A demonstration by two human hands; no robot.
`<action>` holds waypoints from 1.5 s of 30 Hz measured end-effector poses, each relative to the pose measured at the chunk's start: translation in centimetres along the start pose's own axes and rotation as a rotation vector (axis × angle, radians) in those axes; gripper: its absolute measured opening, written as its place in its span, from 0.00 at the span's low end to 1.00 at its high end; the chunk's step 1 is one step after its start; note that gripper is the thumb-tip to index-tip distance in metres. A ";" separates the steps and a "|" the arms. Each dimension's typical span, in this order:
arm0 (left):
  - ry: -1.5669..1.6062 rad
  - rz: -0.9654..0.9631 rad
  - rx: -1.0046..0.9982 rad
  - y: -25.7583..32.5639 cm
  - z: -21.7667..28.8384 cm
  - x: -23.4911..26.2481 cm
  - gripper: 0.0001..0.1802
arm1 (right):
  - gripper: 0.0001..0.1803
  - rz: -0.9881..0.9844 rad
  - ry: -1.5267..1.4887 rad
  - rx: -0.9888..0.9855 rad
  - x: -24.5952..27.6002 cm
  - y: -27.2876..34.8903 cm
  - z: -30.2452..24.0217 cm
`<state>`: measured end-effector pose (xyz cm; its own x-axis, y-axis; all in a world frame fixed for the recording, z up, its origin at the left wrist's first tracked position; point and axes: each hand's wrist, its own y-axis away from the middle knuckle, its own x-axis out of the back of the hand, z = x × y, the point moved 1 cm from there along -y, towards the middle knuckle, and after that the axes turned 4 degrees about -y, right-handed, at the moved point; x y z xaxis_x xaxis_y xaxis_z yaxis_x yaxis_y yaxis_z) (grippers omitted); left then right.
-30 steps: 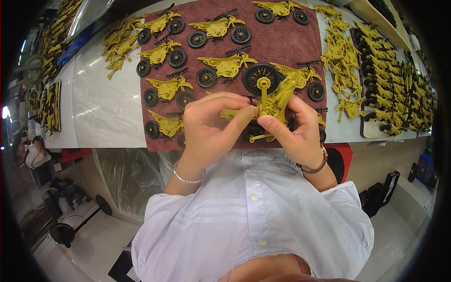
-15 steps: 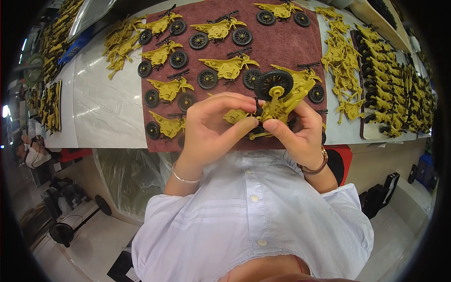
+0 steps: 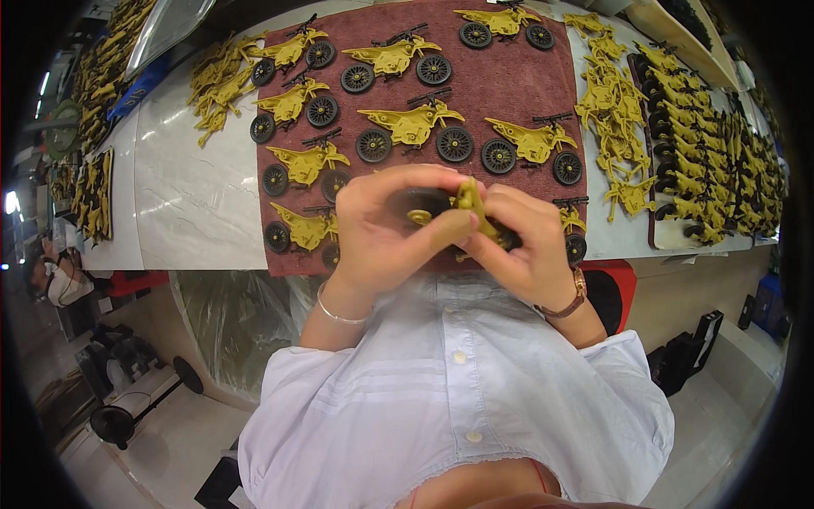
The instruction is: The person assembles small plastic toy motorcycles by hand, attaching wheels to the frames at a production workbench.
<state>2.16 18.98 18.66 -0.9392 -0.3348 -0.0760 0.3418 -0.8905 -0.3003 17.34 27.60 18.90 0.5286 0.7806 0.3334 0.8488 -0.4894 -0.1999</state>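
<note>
Both hands meet over the near edge of a dark red cloth (image 3: pixel 475 76) and hold one yellow toy motorcycle (image 3: pixel 469 200) with black wheels. My left hand (image 3: pixel 386 222) is curled round its left side, thumb and fingers closed, with a dark wheel blurred in the palm. My right hand (image 3: pixel 527 237) pinches its other side, the thumb close to the left thumb. Fingers cover most of the toy, so its exact pose cannot be told. Just beyond the hands lie more toy motorcycles, one (image 3: pixel 410 127) straight ahead and another (image 3: pixel 532 142) to the right.
Several finished-looking motorcycles lie in rows on the cloth. Loose yellow body parts are heaped at left (image 3: pixel 222 76) and right (image 3: pixel 612 110). A tray of packed motorcycles (image 3: pixel 704 153) stands far right. A red stool (image 3: pixel 626 288) is under the table's right side.
The held motorcycle has turned and come down between the palms; its raised wheel no longer sticks up at the right. My right hand has closed in toward the left one.
</note>
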 end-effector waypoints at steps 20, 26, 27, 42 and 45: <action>-0.459 -0.314 0.209 -1.3 1.7 0.5 0.15 | 0.24 0.296 -0.525 0.007 2.2 1.0 0.8; -0.389 -0.267 0.021 -1.3 1.1 -0.5 0.14 | 0.21 0.231 -0.490 0.064 2.1 1.2 0.7; -0.433 -0.270 -0.003 -1.2 1.0 -0.6 0.14 | 0.21 0.234 -0.490 0.065 2.1 1.3 0.7; 0.822 -0.064 0.516 -0.3 -1.2 0.0 0.19 | 0.24 0.681 0.752 -0.121 10.3 3.6 4.7; 0.745 -0.094 0.482 -0.1 -1.8 0.3 0.23 | 0.26 0.684 1.086 -0.349 11.4 6.0 6.1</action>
<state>1.83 19.51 16.92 -0.6843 -0.1159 -0.7199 0.0812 -0.9933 0.0828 28.47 35.93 15.93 0.4328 -0.2851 0.8552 0.2836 -0.8574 -0.4294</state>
